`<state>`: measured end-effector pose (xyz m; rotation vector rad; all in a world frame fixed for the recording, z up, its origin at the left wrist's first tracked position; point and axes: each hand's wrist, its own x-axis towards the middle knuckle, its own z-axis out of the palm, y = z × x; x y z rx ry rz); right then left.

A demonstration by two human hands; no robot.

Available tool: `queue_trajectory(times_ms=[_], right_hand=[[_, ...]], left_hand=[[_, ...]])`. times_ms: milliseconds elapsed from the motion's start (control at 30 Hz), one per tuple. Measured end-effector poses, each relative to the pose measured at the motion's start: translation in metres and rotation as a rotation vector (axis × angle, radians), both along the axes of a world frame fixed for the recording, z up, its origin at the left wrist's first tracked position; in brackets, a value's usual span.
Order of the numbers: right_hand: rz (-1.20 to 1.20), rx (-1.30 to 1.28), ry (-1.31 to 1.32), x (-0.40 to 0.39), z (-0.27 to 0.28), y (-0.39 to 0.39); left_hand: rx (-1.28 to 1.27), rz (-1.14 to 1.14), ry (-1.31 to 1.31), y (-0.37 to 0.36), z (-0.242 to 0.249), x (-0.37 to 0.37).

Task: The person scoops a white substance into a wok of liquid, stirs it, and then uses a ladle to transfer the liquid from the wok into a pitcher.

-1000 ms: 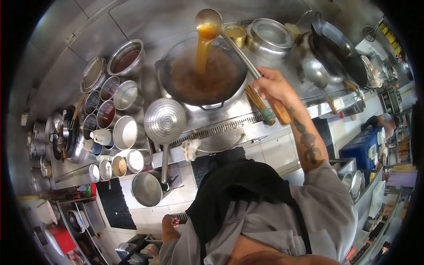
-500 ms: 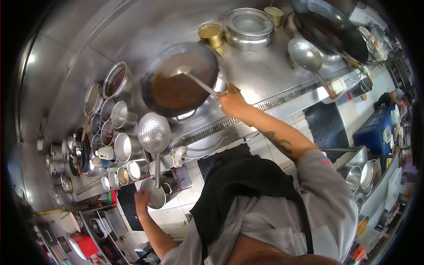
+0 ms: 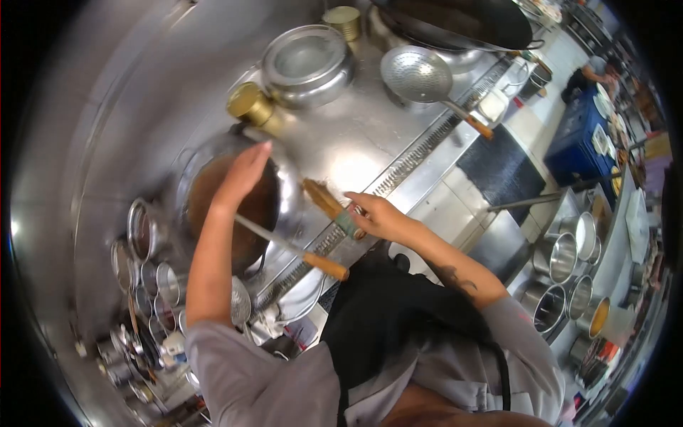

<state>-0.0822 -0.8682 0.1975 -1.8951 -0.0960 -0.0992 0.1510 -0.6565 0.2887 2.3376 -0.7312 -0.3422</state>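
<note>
Brown liquid fills the wok (image 3: 274,196), partly hidden behind my left forearm. My left hand (image 3: 245,174) is above the wok's right side, fingers stretched out and holding nothing. A ladle (image 3: 281,245) leans across the near rim, its wooden handle pointing toward me and its bowl hidden by my arm. To the right of the wok, a bamboo wok brush (image 3: 325,201) lies slantwise over the stove's front grate. My right hand (image 3: 380,217) is at the brush's green-wrapped end, which sits between its fingers; the index finger extends alongside.
Behind the wok stand a gold tin (image 3: 249,103) and a lidded steel pot (image 3: 309,60). A perforated skimmer (image 3: 416,75) lies farther right beside a second wok (image 3: 462,25). Steel containers (image 3: 167,285) crowd the left side. Another person (image 3: 594,71) is at the far right.
My right hand has let go of the ladle and moved to the brush. My left hand has come up from low on the left to above the wok. The view has turned.
</note>
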Motion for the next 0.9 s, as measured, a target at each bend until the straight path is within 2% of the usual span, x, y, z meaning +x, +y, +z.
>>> queue_trajectory(times_ms=[67, 133, 200, 267, 333, 433, 533, 600, 667, 767, 833, 867, 900], right_hand=[[-0.123, -0.102, 0.090, -0.028, -0.011, -0.027], [-0.229, -0.099, 0.201, -0.064, -0.021, -0.049], [-0.443, -0.179, 0.350, -0.138, -0.053, -0.071], [-0.613, -0.168, 0.404, -0.195, -0.071, -0.073], [-0.774, -0.031, 0.564, -0.233, -0.061, -0.064], [-0.883, 0.025, 0.726, -0.273, -0.066, -0.047], [-0.915, 0.174, 0.770, -0.281, -0.076, -0.037], [-0.879, 0.108, 0.816, -0.272, -0.081, -0.034], [-0.862, 0.115, 0.835, -0.258, -0.075, -0.037], [-0.972, 0.473, 0.717, -0.243, -0.051, -0.040], [-0.946, 0.406, 0.691, -0.243, -0.037, -0.041], [-0.942, 0.372, 0.671, -0.244, -0.032, -0.041], [-0.930, 0.233, 0.653, -0.247, -0.028, -0.040]], left_hand=[[0.086, -0.145, -0.147, -0.048, -0.063, 0.092], [0.192, -0.135, -0.403, -0.102, -0.094, 0.158], [0.343, -0.111, -0.596, -0.156, -0.141, 0.245], [0.307, -0.067, -0.518, -0.178, -0.168, 0.287], [0.348, -0.002, -0.373, -0.200, -0.170, 0.301], [0.341, 0.055, -0.265, -0.229, -0.211, 0.358], [0.350, 0.203, 0.007, -0.280, -0.227, 0.355], [0.321, 0.079, -0.142, -0.323, -0.272, 0.377], [0.125, -0.001, -0.193, -0.346, -0.286, 0.382], [-0.341, 0.051, 0.033, -0.347, -0.258, 0.374], [-0.591, 0.220, 0.386, -0.352, -0.193, 0.364], [-0.592, 0.164, 0.257, -0.346, -0.150, 0.343], [-0.598, 0.102, 0.128, -0.336, -0.114, 0.312]])
